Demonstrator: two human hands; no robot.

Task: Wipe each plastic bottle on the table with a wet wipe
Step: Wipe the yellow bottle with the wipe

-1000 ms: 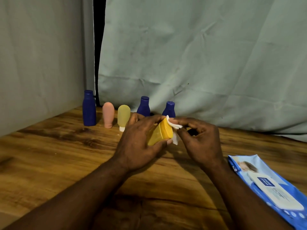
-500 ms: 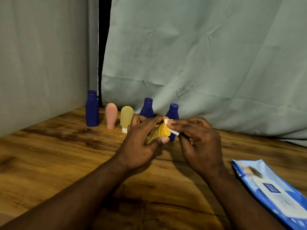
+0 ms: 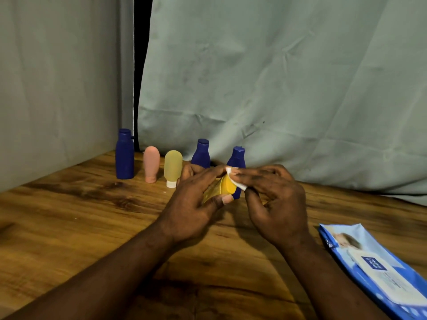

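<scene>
left hand [image 3: 191, 204] grips small yellow plastic bottle [image 3: 225, 188] | right hand [image 3: 277, 204] pinches white wet wipe [image 3: 240, 184] just past those fingers [image 3: 208, 175] | likely light, slick: hold mid-body

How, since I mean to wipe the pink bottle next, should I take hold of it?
Probably grip the pink bottle round its broad upper body, coming from above and in front, thumb in front, fingers behind. It stands upright on its narrow end, and the tall blue bottle and the yellow-green bottle stand close on either side, leaving little room.
</scene>
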